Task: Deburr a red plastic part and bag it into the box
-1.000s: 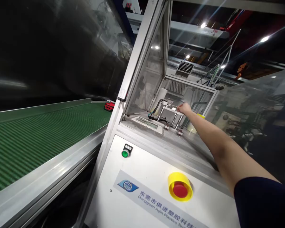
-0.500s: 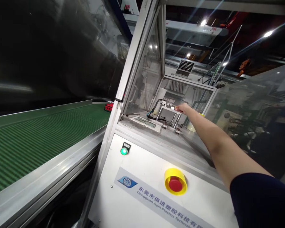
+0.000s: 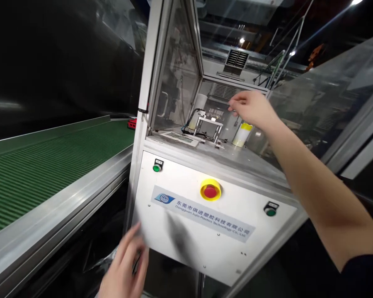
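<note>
My right hand point(image 3: 250, 106) is raised inside the guarded machine, to the right of and above a small metal fixture point(image 3: 209, 120). Its fingers curl loosely, and nothing shows between them. On the fixture's top plate sits a small pale part point(image 3: 213, 119), too small to name. At the bottom, my left hand point(image 3: 126, 265) is in front of the white machine panel point(image 3: 161, 223), its fingers bent and apart, somewhat blurred. I see nothing held in it. On the panel are a green button point(image 3: 157, 168), a red emergency stop button point(image 3: 210, 191) with a yellow collar, and a dark green button point(image 3: 270, 211).
A green conveyor belt point(image 3: 65, 153) runs along the left, with a red object point(image 3: 132, 123) near its far end. Inside the machine stand a white container with a yellow top point(image 3: 242, 134) and a flat printed sheet point(image 3: 180, 138). A metal frame post point(image 3: 146, 82) borders the opening.
My right hand has pulled back from the fixture and risen. My left hand has come into view at the bottom. The view has shifted, and the left green button no longer glows brightly.
</note>
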`<state>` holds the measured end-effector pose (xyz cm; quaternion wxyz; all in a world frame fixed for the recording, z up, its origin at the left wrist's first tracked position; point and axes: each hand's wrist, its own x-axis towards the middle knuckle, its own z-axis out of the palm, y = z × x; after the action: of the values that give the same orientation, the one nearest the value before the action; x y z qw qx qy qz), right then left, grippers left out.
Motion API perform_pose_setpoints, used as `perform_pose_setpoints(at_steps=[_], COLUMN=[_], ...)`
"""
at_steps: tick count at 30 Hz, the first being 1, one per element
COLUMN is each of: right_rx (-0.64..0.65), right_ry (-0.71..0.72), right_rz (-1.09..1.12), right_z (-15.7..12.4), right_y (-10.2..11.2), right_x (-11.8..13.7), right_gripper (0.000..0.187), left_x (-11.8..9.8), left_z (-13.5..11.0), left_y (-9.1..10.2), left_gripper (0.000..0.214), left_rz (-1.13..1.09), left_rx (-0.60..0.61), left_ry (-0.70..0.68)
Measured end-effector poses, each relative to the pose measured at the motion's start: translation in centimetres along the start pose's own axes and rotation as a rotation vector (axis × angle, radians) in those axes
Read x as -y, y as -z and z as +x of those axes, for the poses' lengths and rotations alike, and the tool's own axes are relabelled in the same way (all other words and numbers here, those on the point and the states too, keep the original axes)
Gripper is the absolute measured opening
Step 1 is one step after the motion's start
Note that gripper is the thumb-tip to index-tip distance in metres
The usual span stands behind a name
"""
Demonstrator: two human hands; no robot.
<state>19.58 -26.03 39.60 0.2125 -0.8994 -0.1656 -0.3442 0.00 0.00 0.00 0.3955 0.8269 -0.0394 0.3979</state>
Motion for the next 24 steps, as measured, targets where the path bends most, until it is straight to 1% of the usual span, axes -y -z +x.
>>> perform_pose_setpoints(at_steps=[1,2,3,4,5,6,7,8,9,10,12,14,15,17,19,20,22,24], right_rx=[-0.064,-0.202,-0.349,-0.54,-0.648,-0.668,-0.633,-0.578,-0.513,-0.443,-0.337,-0.294,-0.304,-0.375,-0.434,-0.439,-0.398,-0.351], right_ry=[0.046,0.103,0.1,0.062,0.007,-0.022,-0.025,-0.027,-0.02,-0.011,0.011,0.035,0.048,0.066,0.054,0.025,-0.067,-0.138], right_rz=[-0.001,-0.022,-0.043,-0.039,-0.002,0.044,0.038,-0.005,-0.051,-0.098,-0.175,-0.206,-0.207,-0.205,-0.247,-0.284,-0.345,-0.284], right_z=[-4.3,-9.0,-13.7,-18.3,-22.5,-26.2,-29.2,-31.5,-33.3,-34.5,-35.8,-36.1,-36.1,-35.9,-35.7,-35.6,-35.6,-35.9], right_y=[1.0,1.6,1.7,1.4,0.6,-0.5,-1.9,-3.3,-4.7,-5.9,-7.6,-8.4,-8.5,-8.7,-8.7,-8.7,-8.5,-8.2], right_x=[0.0,-0.4,-1.1,-2.2,-3.6,-5.1,-6.8,-8.6,-10.2,-11.6,-13.8,-15.0,-15.3,-15.4,-15.2,-14.9,-14.3,-13.7], right_gripper=[0.03,0.033,0.033,0.032,0.029,0.026,0.022,0.018,0.016,0.015,0.017,0.017,0.017,0.016,0.015,0.014,0.012,0.011], left_x=[-0.3,-0.7,-1.1,-1.5,-1.7,-1.8,-1.8,-1.7,-1.5,-1.3,-1.2,-1.5,-1.9,-2.7,-3.2,-3.4,-3.5,-3.7], left_z=[2.0,4.2,6.5,8.5,10.2,11.6,12.5,13.1,13.4,13.4,13.3,13.1,13.1,13.2,13.6,13.8,14.3,14.3], left_y=[-0.2,-0.5,-0.8,-1.1,-1.4,-1.7,-2.0,-2.2,-2.4,-2.6,-2.8,-3.0,-3.0,-3.2,-3.4,-3.5,-3.2,-2.4], left_gripper=[0.017,0.018,0.02,0.021,0.021,0.022,0.023,0.024,0.024,0.025,0.023,0.021,0.019,0.017,0.016,0.017,0.02,0.021], left_rz=[0.032,0.112,0.178,0.246,0.286,0.323,0.358,0.389,0.418,0.438,0.438,0.405,0.384,0.34,0.308,0.304,0.318,0.318], left_rx=[0.029,0.062,0.076,0.113,0.143,0.176,0.203,0.22,0.226,0.222,0.203,0.194,0.195,0.191,0.181,0.182,0.218,0.271], left_ry=[-0.034,-0.051,-0.082,-0.086,-0.113,-0.137,-0.154,-0.168,-0.175,-0.178,-0.175,-0.154,-0.136,-0.094,-0.042,-0.016,0.01,-0.015])
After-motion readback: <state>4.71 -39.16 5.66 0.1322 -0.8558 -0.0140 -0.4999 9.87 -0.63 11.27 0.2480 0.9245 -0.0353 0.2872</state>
